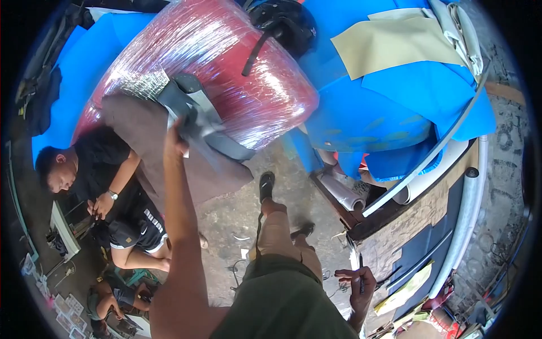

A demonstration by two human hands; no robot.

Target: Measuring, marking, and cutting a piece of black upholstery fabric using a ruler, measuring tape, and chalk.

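Up at the front-left, my left hand (176, 137) has its fingers closed on grey-and-white sheet material (197, 116), partly smeared by motion. That lies over a brown cloth (135, 118), beside a red bundle in shiny plastic wrap (243, 96). My right hand (355, 279) is low at the right, near the edge of a wooden bench (406, 217), holding a slim dark pen-like tool (362, 285); its exact kind is unclear.
A seated person (104, 164) is at the left, another (110, 299) lower left. A black helmet (288, 31) sits by the bundle. Blue sheets (372, 107) with a tan piece (389, 42) fill the upper right. Rolls (463, 226) line the bench; scraps lie on the concrete floor (231, 209).
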